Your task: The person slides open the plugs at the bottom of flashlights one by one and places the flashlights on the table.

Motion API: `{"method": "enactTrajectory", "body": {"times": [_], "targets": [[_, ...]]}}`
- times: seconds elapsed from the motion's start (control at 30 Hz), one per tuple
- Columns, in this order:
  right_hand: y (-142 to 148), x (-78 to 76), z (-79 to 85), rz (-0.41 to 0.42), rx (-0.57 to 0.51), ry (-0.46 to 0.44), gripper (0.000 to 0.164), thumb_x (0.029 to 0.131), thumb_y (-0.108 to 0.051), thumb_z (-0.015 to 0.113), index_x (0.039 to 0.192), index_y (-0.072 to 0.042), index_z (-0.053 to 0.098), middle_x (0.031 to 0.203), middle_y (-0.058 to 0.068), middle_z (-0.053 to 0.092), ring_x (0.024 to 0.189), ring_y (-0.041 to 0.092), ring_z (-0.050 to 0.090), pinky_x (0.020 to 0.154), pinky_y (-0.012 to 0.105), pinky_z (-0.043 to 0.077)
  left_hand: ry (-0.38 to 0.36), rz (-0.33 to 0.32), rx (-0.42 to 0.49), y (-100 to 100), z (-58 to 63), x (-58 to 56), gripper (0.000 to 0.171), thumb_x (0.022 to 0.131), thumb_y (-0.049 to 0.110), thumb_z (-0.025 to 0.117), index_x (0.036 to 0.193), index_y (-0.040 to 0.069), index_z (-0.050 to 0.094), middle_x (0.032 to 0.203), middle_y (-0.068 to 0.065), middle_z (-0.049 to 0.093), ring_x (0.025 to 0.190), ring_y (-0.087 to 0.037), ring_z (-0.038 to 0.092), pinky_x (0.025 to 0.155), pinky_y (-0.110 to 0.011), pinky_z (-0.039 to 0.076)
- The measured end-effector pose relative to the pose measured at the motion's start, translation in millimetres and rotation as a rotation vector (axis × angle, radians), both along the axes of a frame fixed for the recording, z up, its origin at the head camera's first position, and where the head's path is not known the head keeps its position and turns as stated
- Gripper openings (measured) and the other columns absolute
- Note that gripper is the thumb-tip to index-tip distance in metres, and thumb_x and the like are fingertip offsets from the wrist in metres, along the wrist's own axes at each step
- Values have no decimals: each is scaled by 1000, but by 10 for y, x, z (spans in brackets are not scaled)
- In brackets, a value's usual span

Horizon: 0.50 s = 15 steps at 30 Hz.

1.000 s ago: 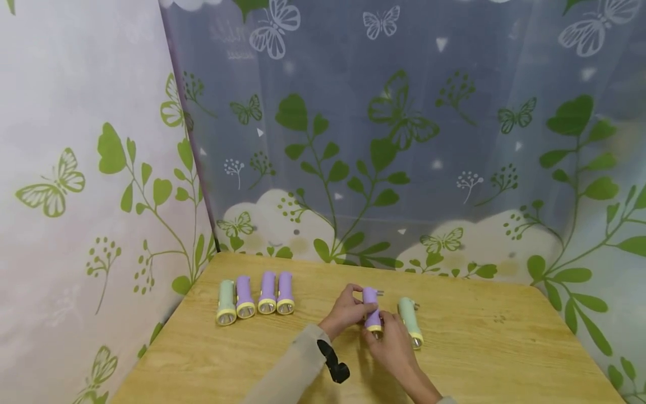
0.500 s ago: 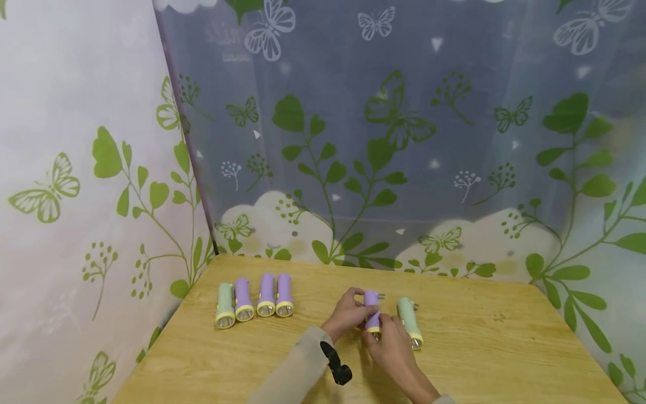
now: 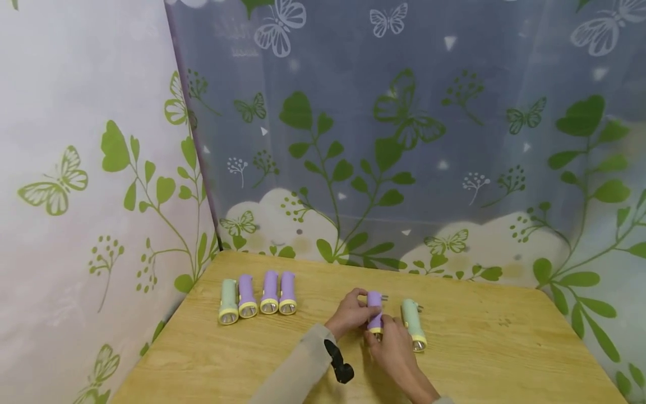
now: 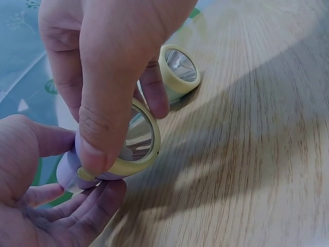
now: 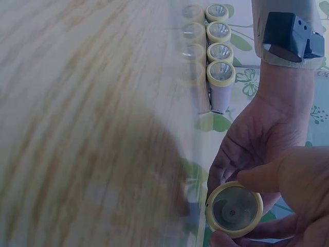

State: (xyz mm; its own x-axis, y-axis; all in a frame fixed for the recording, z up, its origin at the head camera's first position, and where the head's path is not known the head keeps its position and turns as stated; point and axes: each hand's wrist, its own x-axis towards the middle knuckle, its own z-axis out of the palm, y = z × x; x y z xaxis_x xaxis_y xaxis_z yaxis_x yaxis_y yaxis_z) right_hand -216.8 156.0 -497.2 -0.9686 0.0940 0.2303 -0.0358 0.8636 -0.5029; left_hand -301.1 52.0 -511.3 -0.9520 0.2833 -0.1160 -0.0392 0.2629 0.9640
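Observation:
Both hands are on a purple flashlight (image 3: 374, 302) with a yellow head rim, held at the middle of the table. My left hand (image 3: 347, 314) grips its body from the left. My right hand (image 3: 395, 345) holds it near the head end; in the left wrist view the right thumb (image 4: 97, 139) presses beside the yellow switch (image 4: 86, 174). Metal plug prongs (image 3: 385, 298) stick out at its far end. The lens (image 5: 234, 208) faces the right wrist camera and looks unlit. Just right of my right hand lies a green flashlight (image 3: 413, 318), its prongs also out.
At the table's left, a green flashlight (image 3: 229, 300) and purple flashlights (image 3: 246, 294), (image 3: 270, 290) and another purple flashlight (image 3: 287, 292) lie in a row, lenses toward me. The wooden table (image 3: 479, 348) meets patterned curtains (image 3: 323, 112) behind and at the sides.

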Motion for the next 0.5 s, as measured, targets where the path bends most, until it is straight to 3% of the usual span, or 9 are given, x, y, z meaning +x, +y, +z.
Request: {"method": "enactTrajectory", "body": {"times": [0.5], "targets": [[60, -6, -67, -2, 23, -7, 46, 77, -28, 69, 107, 3, 57, 95, 15, 60, 85, 25, 59, 70, 43, 48, -16, -41, -22, 49, -52, -20, 55, 79, 31, 68, 123, 7, 43, 89, -5, 64, 65, -14, 62, 52, -28, 50]]}}
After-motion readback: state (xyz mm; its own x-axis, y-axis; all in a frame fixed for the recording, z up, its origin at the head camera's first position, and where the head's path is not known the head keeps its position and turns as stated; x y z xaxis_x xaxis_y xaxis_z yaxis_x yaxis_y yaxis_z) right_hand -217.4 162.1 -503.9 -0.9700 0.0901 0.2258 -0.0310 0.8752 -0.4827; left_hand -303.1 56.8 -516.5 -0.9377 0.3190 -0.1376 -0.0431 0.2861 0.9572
